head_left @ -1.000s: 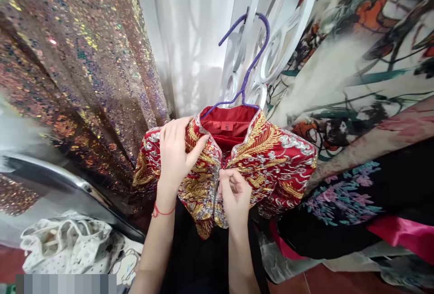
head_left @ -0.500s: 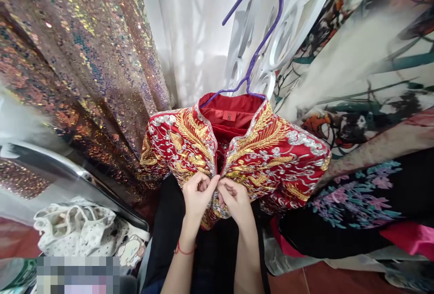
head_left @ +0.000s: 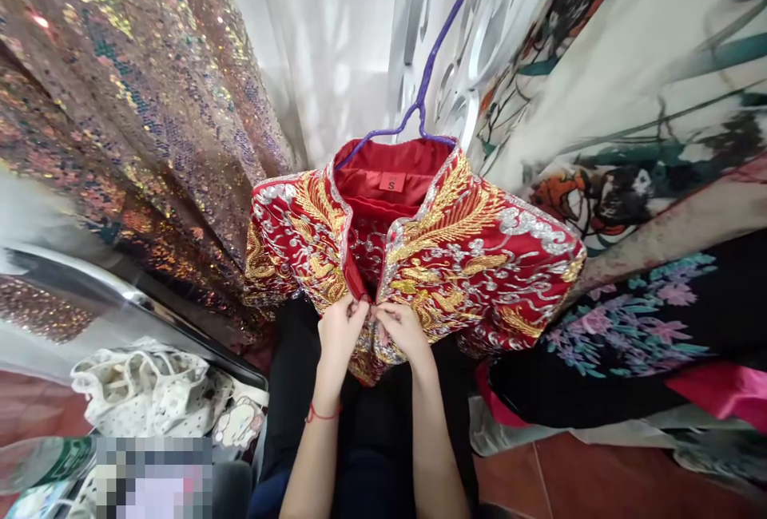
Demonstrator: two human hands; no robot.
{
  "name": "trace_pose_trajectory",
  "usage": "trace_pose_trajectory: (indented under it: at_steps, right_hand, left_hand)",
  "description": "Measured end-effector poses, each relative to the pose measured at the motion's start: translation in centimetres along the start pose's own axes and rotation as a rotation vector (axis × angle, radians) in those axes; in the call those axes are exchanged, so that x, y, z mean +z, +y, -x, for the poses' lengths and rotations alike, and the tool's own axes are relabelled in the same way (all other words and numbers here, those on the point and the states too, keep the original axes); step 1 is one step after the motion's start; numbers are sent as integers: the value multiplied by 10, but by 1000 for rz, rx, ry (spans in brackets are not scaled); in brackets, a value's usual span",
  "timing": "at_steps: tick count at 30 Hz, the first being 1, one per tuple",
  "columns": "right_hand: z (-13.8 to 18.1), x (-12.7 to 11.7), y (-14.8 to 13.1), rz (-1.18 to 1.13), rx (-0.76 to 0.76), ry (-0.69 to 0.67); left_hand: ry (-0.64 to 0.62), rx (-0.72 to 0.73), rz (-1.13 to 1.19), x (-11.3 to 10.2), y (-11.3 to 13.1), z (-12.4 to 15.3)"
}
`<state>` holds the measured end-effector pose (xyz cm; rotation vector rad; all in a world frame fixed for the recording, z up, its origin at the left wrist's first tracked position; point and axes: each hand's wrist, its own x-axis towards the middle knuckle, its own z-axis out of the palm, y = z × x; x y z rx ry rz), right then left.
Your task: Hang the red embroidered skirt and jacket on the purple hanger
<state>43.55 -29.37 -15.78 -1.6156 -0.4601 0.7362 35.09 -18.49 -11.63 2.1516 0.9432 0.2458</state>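
Note:
A red jacket (head_left: 467, 263) with gold and silver embroidery hangs on a purple hanger (head_left: 428, 76). Its stand-up collar gapes at the top, and a red label (head_left: 391, 182) marked S shows inside. My left hand (head_left: 341, 333) pinches one front edge at mid-chest. Close beside it, my right hand (head_left: 403, 329) has thumb and fingers closed on the opposite front edge. Between the fingertips the two edges come together; above them the front parts in a V. Whatever fastener lies under the fingers is too small to make out.
Sequinned fabric (head_left: 137, 120) drapes at the left, and a white openwork frame (head_left: 464, 96) stands behind the hanger. Black cloth with flowers (head_left: 635, 335) lies to the right. At lower left are a dotted white cloth item (head_left: 144, 395) and a plastic bottle (head_left: 57, 459).
The view has shifted, cutting off the hanger's hook top. The front opening is wider above my fingers, and both hands sit slightly higher in the picture, still pinching the edges.

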Motion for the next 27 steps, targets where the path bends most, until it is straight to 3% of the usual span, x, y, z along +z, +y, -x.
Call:
trace_pose_trajectory:
  at_steps: [4, 12, 27]
  right_hand:
    - [-8, 4, 12, 35, 56, 23]
    - [-13, 15, 24, 198, 137, 61]
    - [-15, 37, 46, 630, 499, -44]
  left_hand:
    - [21, -57, -11, 3, -13, -6]
    - [102, -24, 7, 35, -36, -14]
    - [157, -15, 82, -8, -65, -7]
